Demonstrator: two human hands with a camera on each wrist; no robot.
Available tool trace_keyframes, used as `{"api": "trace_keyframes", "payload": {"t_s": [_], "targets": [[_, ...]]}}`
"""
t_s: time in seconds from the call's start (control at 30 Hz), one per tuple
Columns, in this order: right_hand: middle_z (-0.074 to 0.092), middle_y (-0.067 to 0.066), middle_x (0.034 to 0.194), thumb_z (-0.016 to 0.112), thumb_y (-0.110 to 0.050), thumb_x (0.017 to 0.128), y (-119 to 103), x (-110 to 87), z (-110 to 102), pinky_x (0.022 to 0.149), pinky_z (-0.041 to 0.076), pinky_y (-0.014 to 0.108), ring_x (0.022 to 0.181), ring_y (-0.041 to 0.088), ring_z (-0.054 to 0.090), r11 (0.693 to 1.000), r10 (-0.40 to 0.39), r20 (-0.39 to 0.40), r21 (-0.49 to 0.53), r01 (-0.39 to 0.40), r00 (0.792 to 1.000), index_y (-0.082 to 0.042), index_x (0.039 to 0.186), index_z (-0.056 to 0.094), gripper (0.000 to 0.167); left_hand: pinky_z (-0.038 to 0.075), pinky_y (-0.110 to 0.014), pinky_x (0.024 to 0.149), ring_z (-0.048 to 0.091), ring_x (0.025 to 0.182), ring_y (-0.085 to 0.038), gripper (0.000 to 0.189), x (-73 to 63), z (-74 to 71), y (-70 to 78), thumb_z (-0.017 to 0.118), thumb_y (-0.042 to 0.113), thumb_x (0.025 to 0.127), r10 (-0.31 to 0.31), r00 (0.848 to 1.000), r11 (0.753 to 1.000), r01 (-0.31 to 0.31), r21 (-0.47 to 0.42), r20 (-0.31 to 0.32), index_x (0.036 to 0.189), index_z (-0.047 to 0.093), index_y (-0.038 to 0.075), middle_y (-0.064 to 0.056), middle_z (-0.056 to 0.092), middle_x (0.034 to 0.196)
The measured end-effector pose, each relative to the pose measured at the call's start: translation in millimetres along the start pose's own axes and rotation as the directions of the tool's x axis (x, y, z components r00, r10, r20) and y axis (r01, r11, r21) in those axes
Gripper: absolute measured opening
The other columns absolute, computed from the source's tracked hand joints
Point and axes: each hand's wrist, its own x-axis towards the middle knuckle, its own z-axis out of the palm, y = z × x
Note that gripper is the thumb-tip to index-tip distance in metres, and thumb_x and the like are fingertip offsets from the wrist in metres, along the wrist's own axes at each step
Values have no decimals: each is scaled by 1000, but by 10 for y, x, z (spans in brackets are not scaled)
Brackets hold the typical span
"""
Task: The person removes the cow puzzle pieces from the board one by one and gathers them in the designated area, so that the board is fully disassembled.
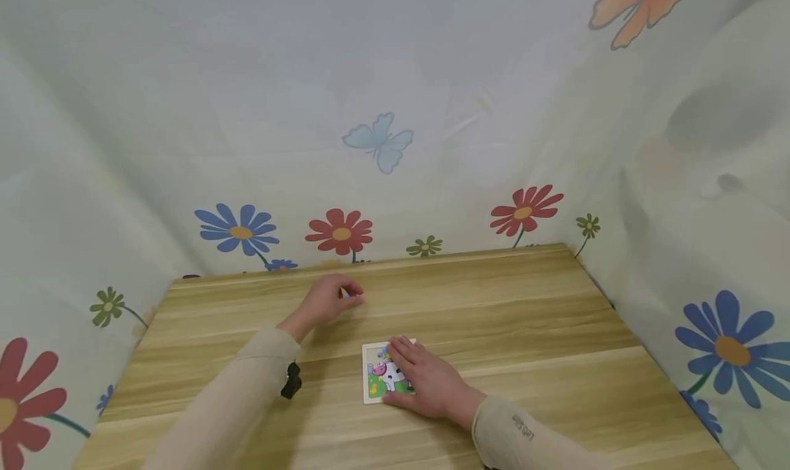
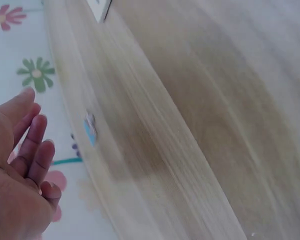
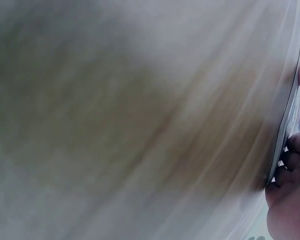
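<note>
Left hand, loosely curved, apparently empty, hovered near a piece; right hand lay spread over a board that looked light, stiff, best held by its edges.

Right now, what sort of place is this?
Probably a small, screened-off tabletop workspace: a wood-grain table backed and flanked by pale walls, apparently fabric, printed with flowers and butterflies.

The right hand covers part of the cow picture; the blue piece looks blurred
</note>
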Motion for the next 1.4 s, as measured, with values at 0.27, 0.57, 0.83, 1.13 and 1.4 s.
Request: {"api": "trace_keyframes", "payload": {"t_s": [0.27, 0.57, 0.83, 1.13, 1.4], "targets": [[20, 10, 154, 40, -69, 88, 8, 2, -2, 110, 20, 43, 141, 25, 17, 1000, -2, 1, 5, 2, 1000, -5, 149, 25, 89, 45, -30, 69, 52, 74, -15, 19, -153, 28, 153, 73, 28, 84, -17, 998, 1000, 18, -19, 54, 97, 71, 15, 10, 59, 82], [20, 8, 155, 42, -69, 87, 75, -79, -16, 110, 19, 42, 142, 22, 14, 998, 46, -19, 35, -46, 999, -7, 149, 24, 90, 45, -30, 69, 52, 75, -12, 13, -325, 112, 283, 73, 27, 84, 7, 992, 1000, -7, 0, 125, 93, 69, 19, 12, 58, 80], [22, 10, 154, 47, -66, 87, 135, -158, -39, 110, 20, 43, 141, 25, 17, 996, 74, -42, 49, -72, 996, -5, 148, 25, 90, 44, -32, 73, 54, 79, -13, 14, -498, 225, 399, 75, 26, 82, 93, 985, 996, -94, -1, 147, 91, 70, 18, 12, 58, 80], [25, 12, 153, 49, -64, 87, 154, -186, -40, 109, 21, 46, 141, 27, 18, 996, 65, -53, 65, -62, 996, -3, 147, 27, 88, 41, -30, 71, 53, 76, -12, 14, -668, 357, 440, 76, 30, 81, 89, 988, 996, -91, 13, 124, 89, 69, 20, 10, 57, 79], [24, 12, 153, 48, -64, 88, 140, -189, -37, 109, 21, 45, 140, 28, 19, 997, 50, -64, 62, -46, 997, -3, 147, 27, 88, 40, -30, 70, 52, 76, -12, 16, -744, 448, 462, 75, 32, 81, 79, 992, 996, -82, 31, 96, 92, 72, 21, 10, 57, 80]]}}
